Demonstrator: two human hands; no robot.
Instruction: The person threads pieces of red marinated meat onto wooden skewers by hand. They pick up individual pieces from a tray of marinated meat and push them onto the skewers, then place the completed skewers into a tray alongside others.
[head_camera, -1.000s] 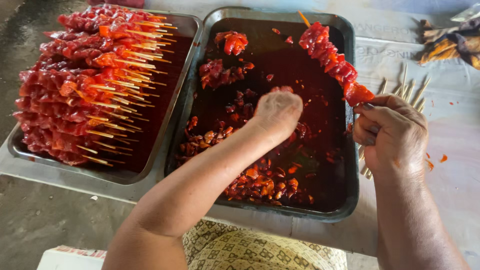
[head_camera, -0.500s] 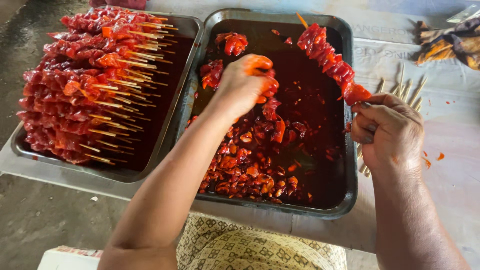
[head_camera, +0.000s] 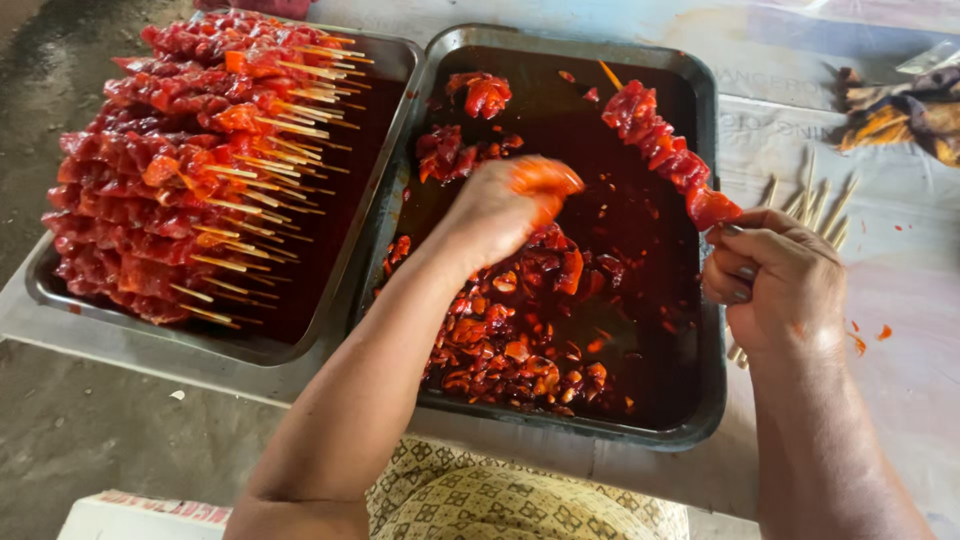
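Grey concrete floor (head_camera: 90, 430), daylight, plastic-covered table (head_camera: 900, 330)

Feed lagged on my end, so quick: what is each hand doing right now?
Left hand: closed on a piece of red meat, lifted above the tray.
Right hand: closed around a half-filled skewer.

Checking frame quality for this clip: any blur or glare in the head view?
Head view: daylight, soft and even; left hand slightly motion-blurred over the right tray; dull sheen on the marinade; right hand and the skewer it holds stay sharp.
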